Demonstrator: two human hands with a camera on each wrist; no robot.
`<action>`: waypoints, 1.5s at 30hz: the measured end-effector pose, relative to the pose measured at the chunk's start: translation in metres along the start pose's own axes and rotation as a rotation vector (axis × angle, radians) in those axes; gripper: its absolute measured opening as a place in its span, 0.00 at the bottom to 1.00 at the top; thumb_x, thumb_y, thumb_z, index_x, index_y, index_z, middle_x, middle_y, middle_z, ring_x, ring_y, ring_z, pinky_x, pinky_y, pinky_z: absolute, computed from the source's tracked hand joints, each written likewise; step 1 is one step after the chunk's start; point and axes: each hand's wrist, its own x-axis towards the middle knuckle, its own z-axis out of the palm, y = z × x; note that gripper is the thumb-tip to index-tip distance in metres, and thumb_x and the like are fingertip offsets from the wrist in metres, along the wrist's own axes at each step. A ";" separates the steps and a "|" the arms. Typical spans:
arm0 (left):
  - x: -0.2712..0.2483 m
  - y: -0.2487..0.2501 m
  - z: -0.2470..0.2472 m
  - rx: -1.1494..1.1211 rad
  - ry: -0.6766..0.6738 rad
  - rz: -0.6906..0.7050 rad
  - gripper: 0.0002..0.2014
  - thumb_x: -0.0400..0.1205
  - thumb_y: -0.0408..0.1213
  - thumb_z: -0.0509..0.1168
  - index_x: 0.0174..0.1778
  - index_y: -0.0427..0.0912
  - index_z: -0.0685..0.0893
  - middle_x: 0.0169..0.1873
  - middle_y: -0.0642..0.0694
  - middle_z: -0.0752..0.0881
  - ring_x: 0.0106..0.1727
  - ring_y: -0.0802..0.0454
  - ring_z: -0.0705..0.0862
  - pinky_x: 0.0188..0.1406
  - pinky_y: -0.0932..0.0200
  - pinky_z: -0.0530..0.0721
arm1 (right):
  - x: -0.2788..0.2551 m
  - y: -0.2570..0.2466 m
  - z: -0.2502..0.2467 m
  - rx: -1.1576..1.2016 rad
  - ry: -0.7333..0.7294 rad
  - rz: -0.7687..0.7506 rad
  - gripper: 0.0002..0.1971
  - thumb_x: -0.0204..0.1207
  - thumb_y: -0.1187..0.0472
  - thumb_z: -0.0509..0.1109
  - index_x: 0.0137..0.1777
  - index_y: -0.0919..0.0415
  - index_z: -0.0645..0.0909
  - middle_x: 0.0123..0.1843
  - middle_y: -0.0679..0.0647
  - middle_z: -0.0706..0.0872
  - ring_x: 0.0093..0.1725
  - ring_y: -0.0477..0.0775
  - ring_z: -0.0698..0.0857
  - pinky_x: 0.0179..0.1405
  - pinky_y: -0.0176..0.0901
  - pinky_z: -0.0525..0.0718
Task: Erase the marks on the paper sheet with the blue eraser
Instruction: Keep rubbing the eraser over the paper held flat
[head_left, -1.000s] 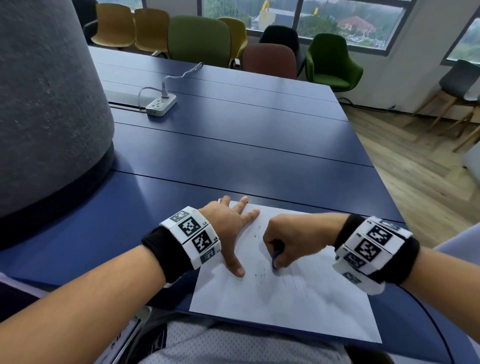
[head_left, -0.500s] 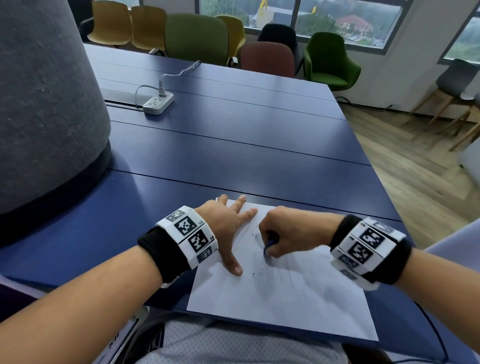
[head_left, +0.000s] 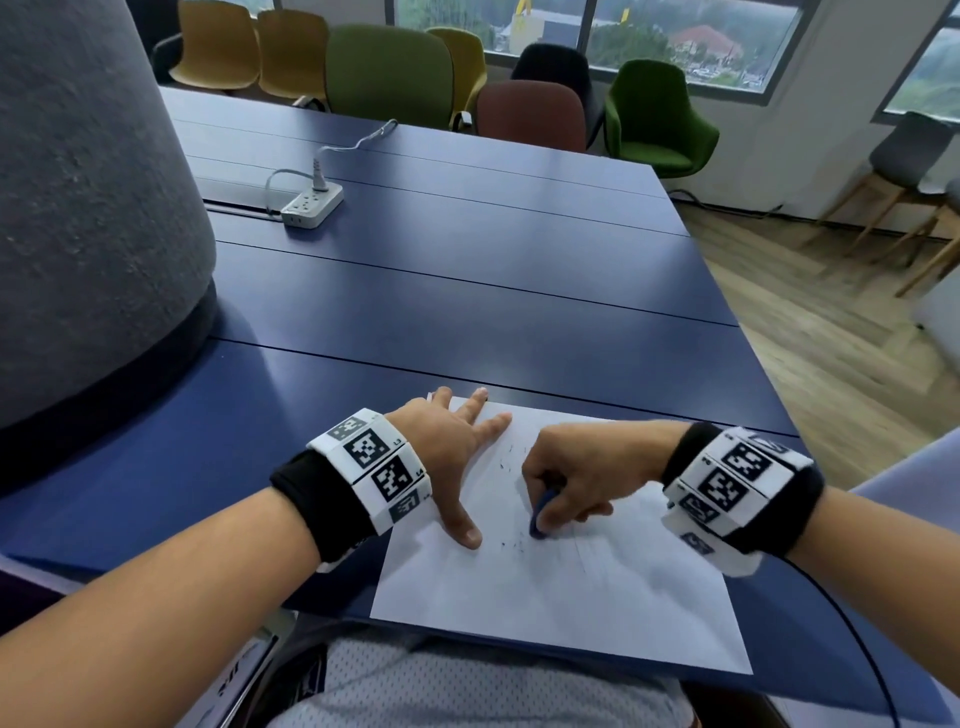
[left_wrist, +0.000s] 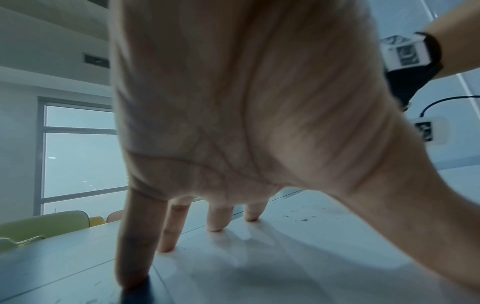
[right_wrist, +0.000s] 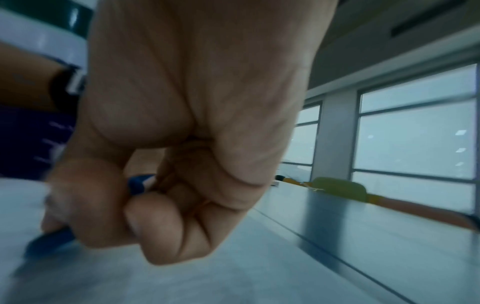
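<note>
A white paper sheet (head_left: 550, 603) lies at the near edge of the blue table (head_left: 467, 291), with faint pencil marks and dark eraser crumbs (head_left: 511, 543) near its middle. My right hand (head_left: 563, 480) grips the blue eraser (head_left: 543, 512) in curled fingers, its lower end on the sheet; the right wrist view shows the eraser (right_wrist: 49, 240) poking out below the thumb. My left hand (head_left: 457, 452) lies flat with spread fingers on the sheet's left part, thumb (head_left: 462, 527) stretched toward me. In the left wrist view the fingertips (left_wrist: 215, 226) press the paper (left_wrist: 285, 257).
A large grey felt-covered column (head_left: 88, 208) stands on the table at the left. A white power strip (head_left: 311, 205) with a cable lies at the far left of the table. Coloured chairs (head_left: 389, 73) line the far edge; wooden floor (head_left: 831, 338) lies to the right.
My right hand moved the eraser away over the sheet half a second ago and has now pulled it back toward me. The left hand stays pressed on the paper.
</note>
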 end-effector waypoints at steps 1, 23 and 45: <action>0.000 0.000 0.000 -0.003 0.004 -0.002 0.70 0.59 0.72 0.77 0.85 0.60 0.36 0.86 0.50 0.35 0.86 0.35 0.47 0.77 0.43 0.66 | 0.000 0.005 -0.005 0.029 0.039 0.013 0.10 0.74 0.55 0.77 0.42 0.64 0.84 0.31 0.54 0.87 0.22 0.49 0.78 0.25 0.33 0.76; 0.000 0.000 0.001 0.002 0.010 0.003 0.70 0.58 0.72 0.77 0.85 0.61 0.36 0.86 0.50 0.36 0.85 0.37 0.49 0.75 0.44 0.67 | -0.010 0.018 0.005 -0.155 0.262 0.108 0.18 0.82 0.50 0.65 0.39 0.65 0.82 0.26 0.48 0.80 0.24 0.48 0.75 0.31 0.47 0.80; -0.004 0.002 -0.003 0.020 -0.015 -0.013 0.69 0.60 0.71 0.77 0.86 0.59 0.35 0.86 0.49 0.35 0.86 0.36 0.47 0.77 0.43 0.66 | -0.017 0.011 0.015 -0.099 0.038 0.100 0.19 0.80 0.49 0.66 0.29 0.57 0.78 0.21 0.47 0.79 0.21 0.45 0.74 0.29 0.39 0.77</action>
